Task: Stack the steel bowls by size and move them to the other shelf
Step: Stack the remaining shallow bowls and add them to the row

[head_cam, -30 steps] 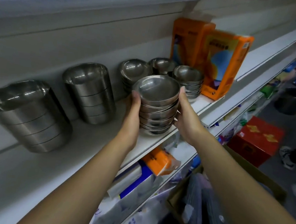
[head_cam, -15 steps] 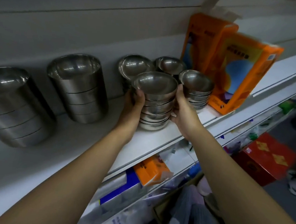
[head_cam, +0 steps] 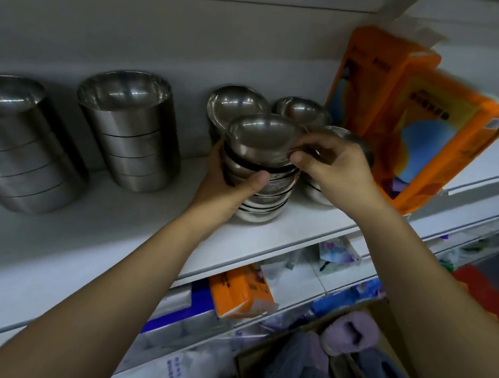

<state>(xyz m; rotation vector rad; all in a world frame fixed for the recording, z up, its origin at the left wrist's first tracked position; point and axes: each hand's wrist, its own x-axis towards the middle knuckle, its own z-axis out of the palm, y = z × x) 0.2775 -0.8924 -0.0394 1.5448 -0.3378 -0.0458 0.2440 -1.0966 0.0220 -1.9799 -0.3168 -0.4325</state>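
- My left grip is wrapped round the side of the small bowl stack, with the thumb across its front about halfway up.
- The stack stands on the white shelf, near the front edge.
- My right grip pinches the right rim of the top bowl, fingertips curled over the edge. A dark gap shows under that bowl, so I judge it is not fully nested.
- These look like thin polished steel: stiff, light singly, but weighty as a stack, and slippery against each other.
- Squeezing the middle could let the lower bowls drop out. I would rather carry it with one palm under the bottom bowl and the other steadying the top rim.
- Other small stacks crowd just behind and the orange boxes stand near on the right, so a lift wants to go straight up. The tall stacks of larger bowls stand well apart to the left.
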